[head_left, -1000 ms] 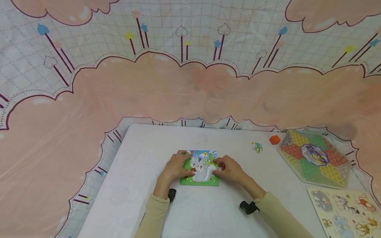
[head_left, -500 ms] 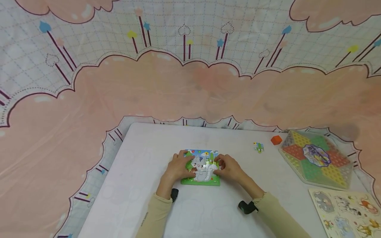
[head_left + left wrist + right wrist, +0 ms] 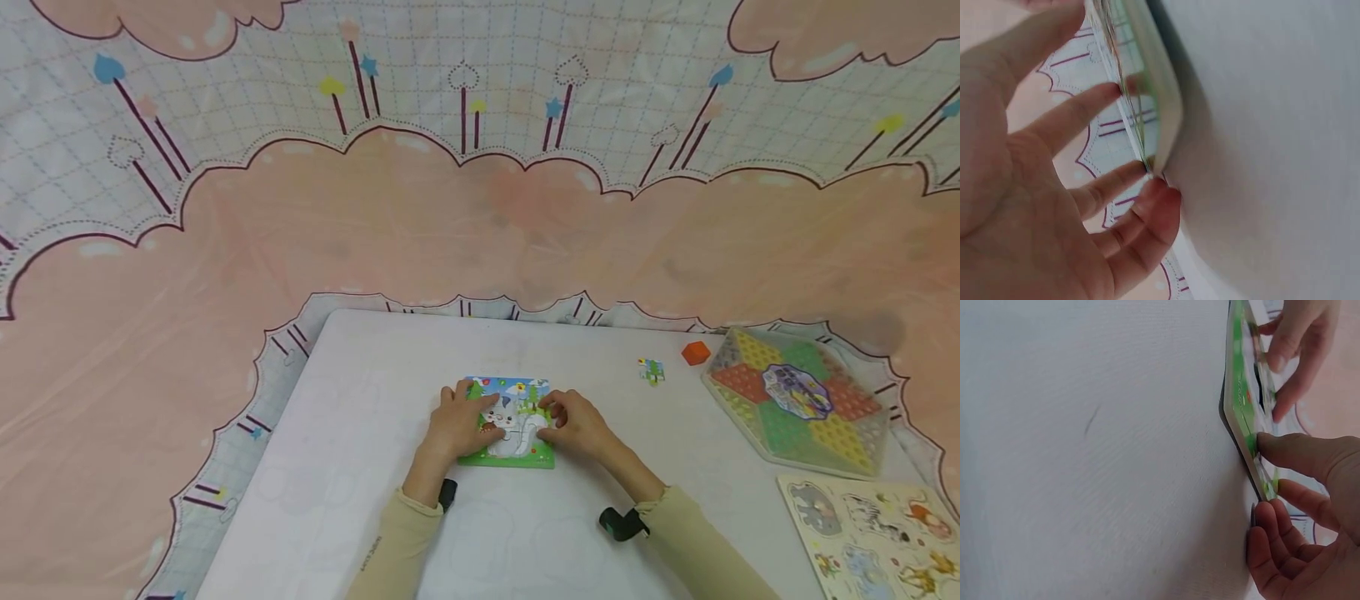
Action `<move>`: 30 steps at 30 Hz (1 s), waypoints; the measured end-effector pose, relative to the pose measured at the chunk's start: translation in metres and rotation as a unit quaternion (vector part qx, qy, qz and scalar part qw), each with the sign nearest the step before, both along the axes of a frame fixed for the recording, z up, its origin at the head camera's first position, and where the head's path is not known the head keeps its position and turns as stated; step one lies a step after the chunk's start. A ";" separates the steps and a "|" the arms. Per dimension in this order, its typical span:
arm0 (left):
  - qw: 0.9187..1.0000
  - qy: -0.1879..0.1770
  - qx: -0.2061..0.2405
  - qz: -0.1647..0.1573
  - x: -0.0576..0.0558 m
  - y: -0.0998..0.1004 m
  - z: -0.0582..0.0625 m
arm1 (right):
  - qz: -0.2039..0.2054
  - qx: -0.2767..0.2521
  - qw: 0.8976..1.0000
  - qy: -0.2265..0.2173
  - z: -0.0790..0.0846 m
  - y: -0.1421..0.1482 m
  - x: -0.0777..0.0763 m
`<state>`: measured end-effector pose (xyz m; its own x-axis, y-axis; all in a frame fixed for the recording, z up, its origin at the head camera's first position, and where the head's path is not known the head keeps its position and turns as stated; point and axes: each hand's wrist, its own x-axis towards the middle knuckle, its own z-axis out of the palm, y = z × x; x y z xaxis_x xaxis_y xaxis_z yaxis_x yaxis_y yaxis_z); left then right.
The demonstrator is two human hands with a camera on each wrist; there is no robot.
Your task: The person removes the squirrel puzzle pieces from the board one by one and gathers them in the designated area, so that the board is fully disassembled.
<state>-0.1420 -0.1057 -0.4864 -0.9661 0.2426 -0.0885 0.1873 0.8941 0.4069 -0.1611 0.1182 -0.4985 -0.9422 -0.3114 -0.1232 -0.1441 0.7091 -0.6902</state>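
A square jigsaw puzzle (image 3: pixel 517 450) with a grey squirrel on a green and blue scene lies on the white table. My left hand (image 3: pixel 456 423) reaches over its left side, with spread, fairly straight fingers touching the picture. In the left wrist view, the last fingers (image 3: pixel 1147 231) bend at the board's edge. My right hand (image 3: pixel 581 423) holds the right side, thumb and index finger on the picture. The right wrist view shows its other fingers (image 3: pixel 1272 547) curled against the board's corner. Parts of the picture are hidden under both hands.
A loose jigsaw piece (image 3: pixel 652 372) and an orange block (image 3: pixel 696 353) lie to the right. Beyond them sits a clear box of coloured shapes (image 3: pixel 795 404). An animal board (image 3: pixel 862 533) lies at the front right. A patterned cloth (image 3: pixel 450 225) hangs behind the table (image 3: pixel 360 375).
My left hand has slid right, further over the picture. A gap in the squirrel's picture seen half a second ago looks narrower. My right hand has barely moved.
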 end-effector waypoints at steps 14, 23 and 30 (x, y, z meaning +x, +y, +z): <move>0.997 0.035 -0.041 0.054 0.002 0.019 -0.002 | -0.001 -0.027 1.000 0.015 0.002 -0.002 0.001; 0.998 0.032 -0.029 0.051 0.003 0.018 -0.003 | 0.009 -0.107 0.994 0.026 -0.002 -0.002 0.001; 0.998 0.027 -0.022 0.045 0.002 0.014 -0.007 | -0.006 -0.154 0.988 0.015 -0.003 -0.001 0.000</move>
